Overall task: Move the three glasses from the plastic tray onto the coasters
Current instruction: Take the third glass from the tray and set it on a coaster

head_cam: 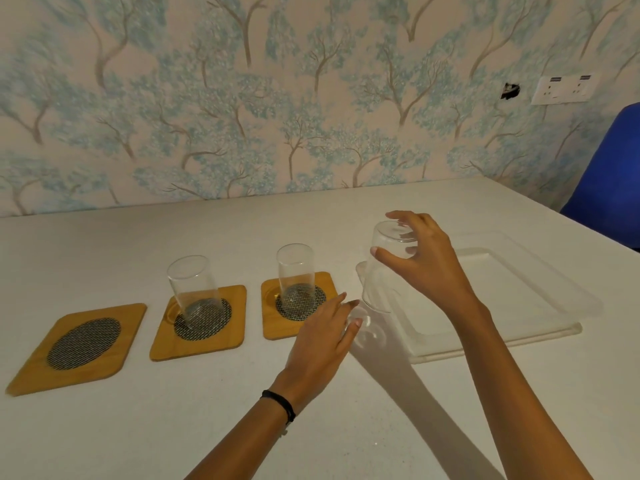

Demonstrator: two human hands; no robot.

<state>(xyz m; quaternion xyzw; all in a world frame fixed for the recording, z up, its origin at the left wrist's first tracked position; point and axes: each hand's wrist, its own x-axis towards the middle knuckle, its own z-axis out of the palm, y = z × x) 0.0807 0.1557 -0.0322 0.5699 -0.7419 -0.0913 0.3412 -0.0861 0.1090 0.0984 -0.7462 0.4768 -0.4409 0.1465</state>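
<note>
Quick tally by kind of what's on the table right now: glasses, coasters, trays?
Glasses: 3, one on the middle coaster, one on the right coaster, one in the right hand
Wooden coasters: 3, the left one bare
Plastic tray: 1
Total: 7

Place: a home, likely a dining corner
Signs: tree-print wallpaper (242,98), wall socket (562,89), white table (173,427), blue chair (609,174)

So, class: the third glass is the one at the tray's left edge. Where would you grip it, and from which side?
Probably the upper wall of the third glass, near its closed end, approached from above and the right, as the right hand does. It appears upside down, so no rim to pinch. The left hand crowds its lower left, and the tray is bare on the right.
</note>
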